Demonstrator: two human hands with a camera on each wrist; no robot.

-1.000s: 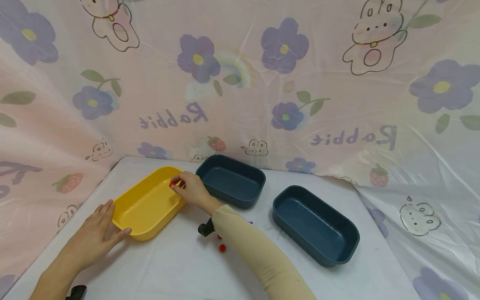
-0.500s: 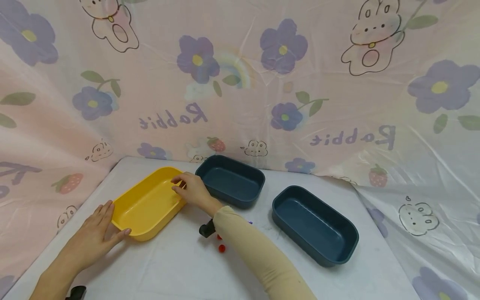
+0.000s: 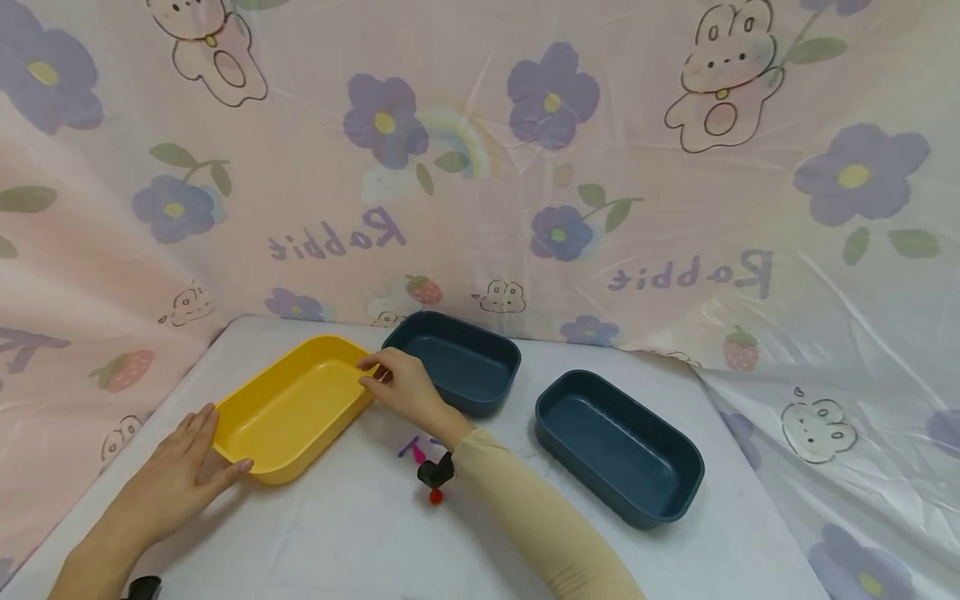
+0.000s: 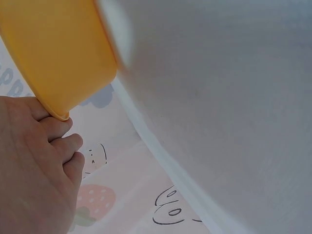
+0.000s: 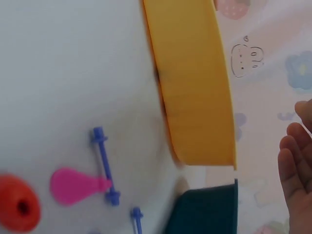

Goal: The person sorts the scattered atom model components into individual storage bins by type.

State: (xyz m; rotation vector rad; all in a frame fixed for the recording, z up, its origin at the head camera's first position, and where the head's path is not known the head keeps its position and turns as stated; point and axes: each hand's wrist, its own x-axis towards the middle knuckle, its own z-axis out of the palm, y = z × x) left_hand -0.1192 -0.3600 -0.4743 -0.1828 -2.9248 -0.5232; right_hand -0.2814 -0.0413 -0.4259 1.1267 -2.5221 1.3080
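My left hand [image 3: 168, 479] rests against the near left end of the yellow tray [image 3: 258, 467], its fingers extended along the outside and its thumb at the front corner. My right hand [image 3: 408, 387] is over the tray's far right edge, fingers loosely bent and nothing visible between them. In the right wrist view its fingertips [image 5: 290, 168] are apart from the tray wall. A red bead [image 3: 436, 497] lies on the table below the right wrist. Beside it are a pink paddle-shaped piece [image 5: 73, 186] and a blue rod [image 5: 105, 165]; a second blue rod [image 5: 138, 222] is partly cut off.
One dark blue tray [image 3: 487, 400] stands behind the right hand, close to the yellow one. Another dark blue tray [image 3: 667, 508] sits further right. A patterned cloth [image 3: 465, 167] hangs behind the white table [image 3: 337, 542]. A black wrist mount [image 3: 437, 472] partly covers the small pieces.
A second ago the right hand pinched a red bead over the yellow tray; the bead is out of its fingers now. That hand has drawn back slightly rightward, uncovering the pink piece and blue rod.
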